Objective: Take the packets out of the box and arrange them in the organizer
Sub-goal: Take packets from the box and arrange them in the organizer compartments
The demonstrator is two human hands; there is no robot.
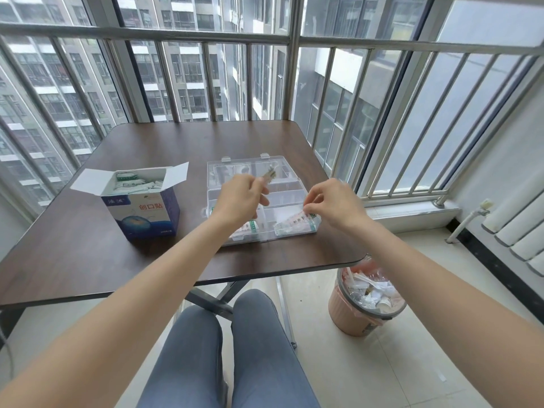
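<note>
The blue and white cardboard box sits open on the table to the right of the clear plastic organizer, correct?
Not quite. The head view shows the open blue and white cardboard box to the left of the clear plastic organizer, on the brown table.

both forearms extended, left hand (243,198) fingers curled, right hand (331,201) fingers pinching

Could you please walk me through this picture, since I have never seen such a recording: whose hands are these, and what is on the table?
There is no machine here. One camera, worn on a person's head, looks down at their bare hands. On the brown table stand an open blue box with packets inside and a clear plastic organizer. The left hand pinches a packet above the organizer. The right hand pinches another packet at the organizer's near right compartment. A full bin stands on the floor.
</note>
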